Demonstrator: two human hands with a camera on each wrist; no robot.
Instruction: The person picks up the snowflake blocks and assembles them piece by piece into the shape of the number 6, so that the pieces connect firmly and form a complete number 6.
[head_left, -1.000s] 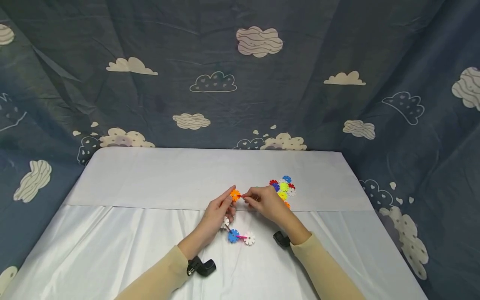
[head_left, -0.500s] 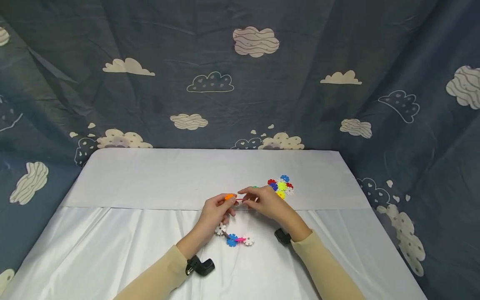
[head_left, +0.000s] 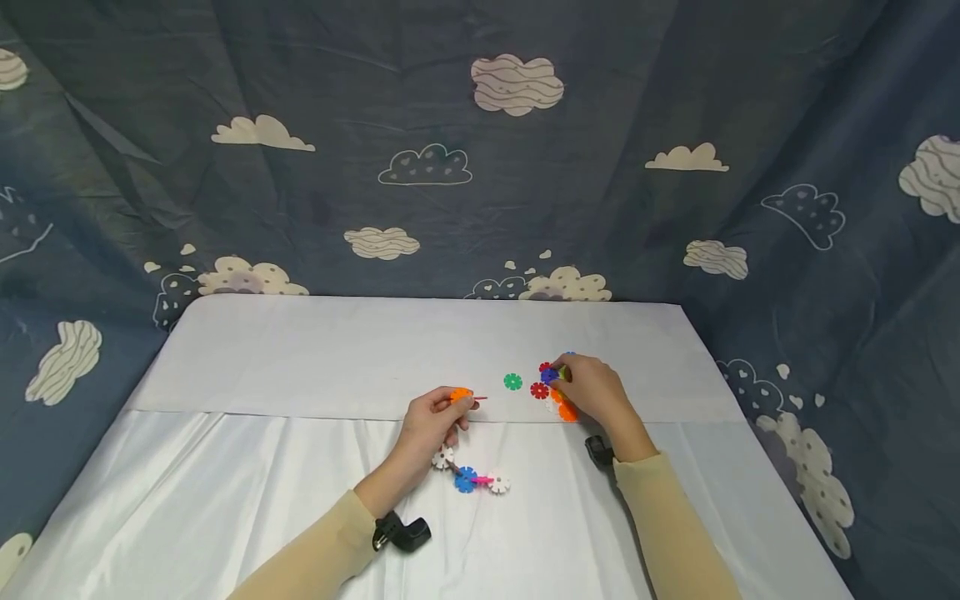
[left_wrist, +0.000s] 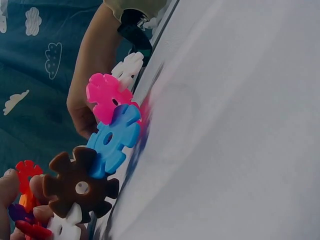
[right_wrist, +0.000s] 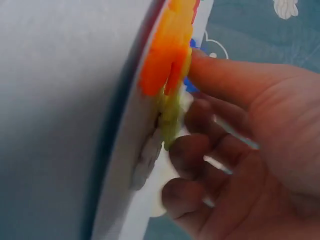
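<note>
My left hand (head_left: 431, 423) holds a chain of notched plastic snowflake discs by an orange disc (head_left: 460, 394) at its upper end, where a red disc (head_left: 480, 398) sticks out edge-on. Below the palm hang a white disc (head_left: 442, 457), a brown disc (left_wrist: 62, 187), a light blue disc (left_wrist: 127, 132), a pink disc (left_wrist: 102, 95) and another white disc (left_wrist: 131, 65), slotted into one another. At the loose pile, my right hand (head_left: 596, 390) pinches a dark blue disc (head_left: 549, 377) between thumb and index finger, beside a yellow-green disc (right_wrist: 171, 120).
Loose discs lie around the right fingers, including an orange disc (head_left: 567, 412) and a red disc (head_left: 539, 390). A green disc (head_left: 512, 382) lies apart to their left. The white-covered table (head_left: 300, 358) ends at a dark cloud-patterned curtain (head_left: 570, 200).
My right hand has left the red disc on the chain and moved right to the pile. My left hand has tipped the orange disc flatter; the hanging discs have shifted slightly.
</note>
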